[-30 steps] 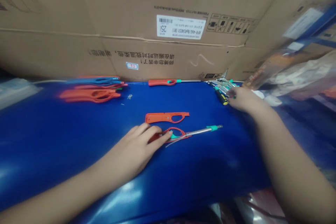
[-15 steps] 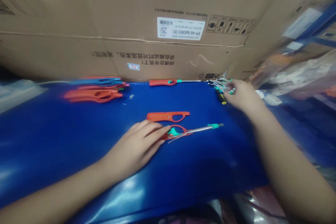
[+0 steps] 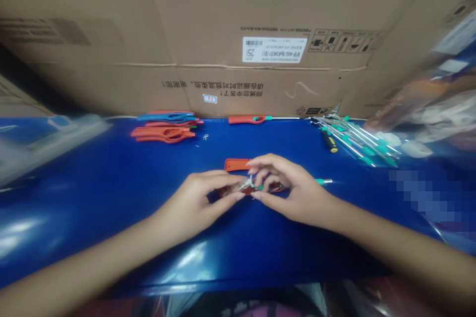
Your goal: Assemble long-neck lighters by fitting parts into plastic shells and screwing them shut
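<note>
"So, what's on the blue surface (image 3: pixel 208 262)?"

"Two hands close together, over a red lighter half (image 3: pixel 247 191) in the middle. The left hand (image 3: pixel 206 195) bends round one end, and the right hand (image 3: pixel 293 188) curls over the other. A pale bit (image 3: pixel 250 182) shows between them."

"Who's got it?"

"It's too blurry. I can't tell if either hand is closed on anything."

"What else?"

"Another red half (image 3: pixel 235 164) lies just behind, partly covered by the right hand. A green collar (image 3: pixel 320 182) peeks out past that hand; most of its rod is hidden. Farther back are red and blue handles (image 3: pixel 163 133), one lighter (image 3: pixel 242 120), a screwdriver (image 3: pixel 329 141) and messy silver rods (image 3: pixel 347 137)."

"And the room?"

"A big cardboard box (image 3: pixel 178 29) with upside-down writing, cut off on top. The plastic (image 3: pixel 52 143) on the left is fuzzy."
</note>
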`<state>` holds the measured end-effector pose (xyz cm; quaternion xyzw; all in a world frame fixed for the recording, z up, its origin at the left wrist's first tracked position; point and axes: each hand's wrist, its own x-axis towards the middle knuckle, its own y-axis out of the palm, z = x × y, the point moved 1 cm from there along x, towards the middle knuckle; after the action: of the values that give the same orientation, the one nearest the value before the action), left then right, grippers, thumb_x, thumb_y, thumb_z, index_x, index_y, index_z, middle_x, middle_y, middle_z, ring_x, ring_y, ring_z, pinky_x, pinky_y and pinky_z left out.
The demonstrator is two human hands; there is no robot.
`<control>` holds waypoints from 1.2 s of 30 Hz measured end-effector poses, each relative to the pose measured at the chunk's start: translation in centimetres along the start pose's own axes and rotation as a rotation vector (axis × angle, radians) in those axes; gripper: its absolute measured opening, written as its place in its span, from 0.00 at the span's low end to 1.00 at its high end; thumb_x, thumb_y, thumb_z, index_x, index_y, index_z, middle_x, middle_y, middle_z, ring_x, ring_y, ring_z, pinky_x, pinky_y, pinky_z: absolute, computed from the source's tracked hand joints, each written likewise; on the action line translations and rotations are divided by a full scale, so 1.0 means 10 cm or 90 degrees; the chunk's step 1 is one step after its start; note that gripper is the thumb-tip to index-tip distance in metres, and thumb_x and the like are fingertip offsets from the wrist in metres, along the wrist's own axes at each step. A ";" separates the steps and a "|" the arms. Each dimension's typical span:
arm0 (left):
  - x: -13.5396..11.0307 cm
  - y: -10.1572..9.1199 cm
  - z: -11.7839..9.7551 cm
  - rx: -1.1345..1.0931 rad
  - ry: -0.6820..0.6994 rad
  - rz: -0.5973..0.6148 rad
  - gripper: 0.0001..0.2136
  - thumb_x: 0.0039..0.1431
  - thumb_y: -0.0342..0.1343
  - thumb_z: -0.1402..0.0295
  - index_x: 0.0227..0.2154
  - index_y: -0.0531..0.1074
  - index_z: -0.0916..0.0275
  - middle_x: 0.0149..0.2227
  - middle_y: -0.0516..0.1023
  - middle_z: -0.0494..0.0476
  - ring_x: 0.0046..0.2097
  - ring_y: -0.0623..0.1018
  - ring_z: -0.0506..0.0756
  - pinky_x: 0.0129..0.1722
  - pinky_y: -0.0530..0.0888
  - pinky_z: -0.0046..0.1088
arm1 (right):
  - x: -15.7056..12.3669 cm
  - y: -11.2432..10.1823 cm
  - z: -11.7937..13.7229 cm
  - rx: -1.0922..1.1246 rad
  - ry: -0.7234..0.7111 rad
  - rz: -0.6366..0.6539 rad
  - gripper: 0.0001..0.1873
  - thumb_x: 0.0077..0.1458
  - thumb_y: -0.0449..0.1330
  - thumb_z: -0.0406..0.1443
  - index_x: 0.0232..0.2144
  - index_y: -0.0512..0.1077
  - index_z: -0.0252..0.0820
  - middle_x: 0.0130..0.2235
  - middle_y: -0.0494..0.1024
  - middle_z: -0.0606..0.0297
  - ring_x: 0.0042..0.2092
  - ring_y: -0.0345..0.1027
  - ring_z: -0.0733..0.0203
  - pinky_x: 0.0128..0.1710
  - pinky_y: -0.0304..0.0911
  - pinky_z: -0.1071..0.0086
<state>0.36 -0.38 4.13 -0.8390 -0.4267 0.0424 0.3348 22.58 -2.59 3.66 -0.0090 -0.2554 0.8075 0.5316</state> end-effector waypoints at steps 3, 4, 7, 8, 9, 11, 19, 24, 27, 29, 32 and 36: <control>0.00 -0.02 0.10 -0.037 -0.041 -0.021 0.11 0.66 0.58 0.64 0.46 0.80 0.60 0.45 0.84 0.58 0.44 0.83 0.56 0.45 0.79 0.32 | -0.03 -0.06 -0.11 -0.197 -0.039 0.039 0.16 0.59 0.63 0.33 0.50 0.70 0.45 0.47 0.73 0.59 0.45 0.69 0.60 0.45 0.70 0.62; 0.00 -0.01 0.13 -0.068 -0.061 -0.031 0.12 0.66 0.58 0.64 0.48 0.79 0.60 0.45 0.84 0.58 0.44 0.83 0.56 0.46 0.80 0.32 | -0.04 -0.07 -0.14 -0.249 -0.052 0.072 0.13 0.60 0.62 0.33 0.47 0.71 0.45 0.48 0.73 0.59 0.48 0.68 0.57 0.48 0.68 0.60; 0.00 0.03 0.21 -0.130 -0.086 -0.045 0.14 0.66 0.59 0.64 0.52 0.76 0.60 0.44 0.85 0.56 0.43 0.83 0.55 0.46 0.80 0.32 | -0.05 -0.06 -0.23 -0.358 -0.073 0.143 0.06 0.63 0.59 0.34 0.43 0.72 0.43 0.46 0.73 0.58 0.49 0.67 0.54 0.50 0.65 0.56; -0.01 0.04 0.22 -0.122 -0.084 -0.045 0.14 0.66 0.59 0.65 0.53 0.76 0.59 0.44 0.85 0.55 0.43 0.83 0.54 0.46 0.80 0.31 | -0.05 -0.05 -0.25 -0.375 -0.075 0.150 0.05 0.64 0.58 0.34 0.42 0.73 0.43 0.45 0.73 0.58 0.48 0.68 0.55 0.49 0.65 0.57; -0.02 0.05 0.23 -0.099 -0.076 -0.044 0.13 0.66 0.59 0.66 0.52 0.76 0.59 0.44 0.85 0.54 0.43 0.83 0.53 0.46 0.80 0.30 | -0.05 -0.05 -0.27 -0.377 -0.074 0.148 0.05 0.65 0.57 0.33 0.41 0.73 0.42 0.45 0.73 0.58 0.47 0.68 0.55 0.48 0.65 0.58; -0.05 0.05 0.23 -0.034 -0.048 -0.037 0.12 0.66 0.59 0.67 0.51 0.76 0.59 0.44 0.84 0.53 0.43 0.83 0.52 0.46 0.79 0.28 | -0.05 -0.05 -0.28 -0.341 -0.060 0.127 0.05 0.66 0.56 0.33 0.39 0.73 0.43 0.43 0.74 0.60 0.46 0.68 0.57 0.48 0.64 0.60; -0.10 0.07 0.25 0.082 0.001 0.032 0.09 0.68 0.56 0.68 0.48 0.76 0.58 0.45 0.82 0.54 0.44 0.81 0.52 0.45 0.77 0.27 | -0.06 -0.08 -0.28 -0.218 -0.021 0.050 0.03 0.63 0.59 0.31 0.37 0.74 0.43 0.33 0.76 0.68 0.29 0.62 0.69 0.30 0.60 0.73; -0.08 0.09 0.27 0.109 0.016 0.024 0.09 0.68 0.56 0.69 0.48 0.77 0.59 0.44 0.82 0.54 0.43 0.80 0.52 0.44 0.76 0.26 | -0.05 -0.07 -0.30 -0.203 -0.049 0.024 0.04 0.63 0.60 0.32 0.36 0.76 0.42 0.29 0.75 0.68 0.29 0.65 0.69 0.28 0.59 0.73; -0.07 0.09 0.27 0.111 0.021 0.022 0.09 0.67 0.57 0.69 0.48 0.77 0.60 0.44 0.82 0.55 0.43 0.80 0.52 0.45 0.76 0.27 | -0.04 -0.08 -0.31 -0.181 -0.039 0.025 0.04 0.63 0.60 0.32 0.37 0.77 0.41 0.30 0.75 0.67 0.29 0.66 0.69 0.28 0.60 0.73; -0.07 0.09 0.28 0.109 0.024 0.024 0.09 0.67 0.57 0.69 0.48 0.77 0.60 0.44 0.81 0.54 0.44 0.80 0.52 0.45 0.76 0.27 | -0.04 -0.08 -0.33 -0.164 -0.026 0.027 0.05 0.63 0.60 0.33 0.37 0.77 0.42 0.32 0.77 0.66 0.29 0.66 0.68 0.28 0.61 0.73; -0.08 0.10 0.28 0.109 0.028 0.021 0.09 0.67 0.58 0.70 0.48 0.77 0.59 0.44 0.81 0.53 0.44 0.80 0.51 0.45 0.75 0.26 | -0.03 -0.08 -0.34 -0.142 -0.011 0.025 0.05 0.63 0.60 0.33 0.37 0.78 0.41 0.32 0.77 0.65 0.29 0.66 0.68 0.28 0.61 0.72; -0.08 0.10 0.28 0.110 0.039 0.021 0.09 0.67 0.57 0.70 0.48 0.76 0.60 0.45 0.81 0.53 0.45 0.79 0.51 0.45 0.75 0.25 | -0.02 -0.07 -0.35 -0.116 0.001 0.026 0.05 0.63 0.61 0.32 0.36 0.78 0.39 0.33 0.75 0.66 0.26 0.62 0.72 0.26 0.59 0.74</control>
<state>-0.48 0.10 1.20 -0.8150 -0.3973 0.0587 0.4178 24.26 -1.14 0.85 -0.0630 -0.3270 0.7917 0.5121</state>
